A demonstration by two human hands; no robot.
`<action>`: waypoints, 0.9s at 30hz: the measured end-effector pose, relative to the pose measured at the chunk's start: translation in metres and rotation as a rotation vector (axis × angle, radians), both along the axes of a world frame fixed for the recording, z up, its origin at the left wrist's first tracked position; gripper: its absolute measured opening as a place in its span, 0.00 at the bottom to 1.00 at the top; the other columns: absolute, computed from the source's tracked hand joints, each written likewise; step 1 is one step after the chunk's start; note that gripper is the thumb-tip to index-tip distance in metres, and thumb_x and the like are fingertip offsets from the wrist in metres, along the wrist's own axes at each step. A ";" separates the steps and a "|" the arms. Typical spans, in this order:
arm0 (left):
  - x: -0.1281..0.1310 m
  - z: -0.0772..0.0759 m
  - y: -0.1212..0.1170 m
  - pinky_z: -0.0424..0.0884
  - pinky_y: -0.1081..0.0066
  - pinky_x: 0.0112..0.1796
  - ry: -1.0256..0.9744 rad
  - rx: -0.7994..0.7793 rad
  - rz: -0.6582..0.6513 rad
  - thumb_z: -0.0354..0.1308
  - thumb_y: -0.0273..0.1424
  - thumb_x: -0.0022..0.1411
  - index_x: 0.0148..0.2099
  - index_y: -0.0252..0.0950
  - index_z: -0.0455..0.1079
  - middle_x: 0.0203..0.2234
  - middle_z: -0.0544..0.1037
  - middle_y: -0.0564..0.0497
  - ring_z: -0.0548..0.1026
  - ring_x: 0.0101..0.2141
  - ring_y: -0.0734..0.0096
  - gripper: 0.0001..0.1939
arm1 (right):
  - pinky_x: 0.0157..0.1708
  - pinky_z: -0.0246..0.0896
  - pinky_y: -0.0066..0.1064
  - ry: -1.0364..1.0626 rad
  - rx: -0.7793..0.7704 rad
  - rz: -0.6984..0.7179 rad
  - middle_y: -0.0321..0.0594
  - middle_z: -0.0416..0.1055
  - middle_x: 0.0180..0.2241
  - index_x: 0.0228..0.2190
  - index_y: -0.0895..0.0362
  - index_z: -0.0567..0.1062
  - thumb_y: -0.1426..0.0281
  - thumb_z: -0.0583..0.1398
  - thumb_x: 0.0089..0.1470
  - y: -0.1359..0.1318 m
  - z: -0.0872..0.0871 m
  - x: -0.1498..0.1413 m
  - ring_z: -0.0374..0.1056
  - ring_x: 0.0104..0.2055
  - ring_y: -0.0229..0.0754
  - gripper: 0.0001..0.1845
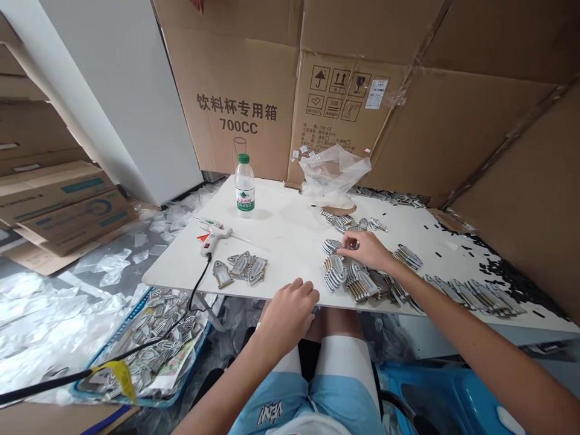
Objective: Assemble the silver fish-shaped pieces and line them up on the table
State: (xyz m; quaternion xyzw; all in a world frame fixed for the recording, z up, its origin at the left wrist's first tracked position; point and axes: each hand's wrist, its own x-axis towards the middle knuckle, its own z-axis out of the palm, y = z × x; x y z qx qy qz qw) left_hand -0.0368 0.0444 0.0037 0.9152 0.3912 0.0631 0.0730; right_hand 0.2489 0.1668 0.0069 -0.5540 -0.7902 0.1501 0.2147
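My right hand (366, 249) pinches with thumb and forefinger at a small flat grey-and-white piece on a pile. Below it, fanned stacks of similar flat pieces (334, 273), arched and striped at the edges, lie along the table's front. My left hand (290, 314) is above my lap at the table edge, back up, its fingers curled; whatever they may hold is hidden. Left of it sits a small group of loose flat pieces (247, 267). A white glue gun (214, 239) lies behind that group, its black cord hanging off the table.
A green-capped water bottle (245, 190) and a clear plastic bag (335, 172) stand on the white table (285, 235). Small black strips (512, 272) litter its right end. A blue basket (136, 323) of pieces sits low left. Large cardboard boxes (244, 72) wall the back.
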 end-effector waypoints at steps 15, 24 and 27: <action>0.000 -0.001 -0.001 0.75 0.58 0.44 -0.029 -0.026 0.024 0.63 0.28 0.71 0.45 0.36 0.75 0.46 0.80 0.44 0.77 0.47 0.53 0.02 | 0.37 0.59 0.35 -0.069 0.014 -0.019 0.39 0.80 0.33 0.29 0.53 0.78 0.56 0.68 0.56 0.000 -0.006 0.000 0.69 0.34 0.44 0.14; -0.001 -0.003 0.001 0.74 0.61 0.42 -0.007 -0.012 0.015 0.58 0.19 0.68 0.43 0.37 0.75 0.43 0.82 0.45 0.79 0.46 0.55 0.09 | 0.43 0.61 0.37 -0.104 0.104 -0.215 0.43 0.83 0.41 0.37 0.52 0.79 0.54 0.58 0.68 0.021 0.009 0.023 0.72 0.37 0.46 0.17; 0.000 -0.003 0.002 0.74 0.60 0.41 -0.004 -0.026 0.023 0.57 0.22 0.70 0.40 0.37 0.76 0.41 0.82 0.45 0.80 0.44 0.55 0.08 | 0.44 0.61 0.36 -0.163 0.056 -0.283 0.44 0.83 0.41 0.40 0.54 0.81 0.62 0.61 0.64 0.044 0.003 0.041 0.74 0.42 0.48 0.11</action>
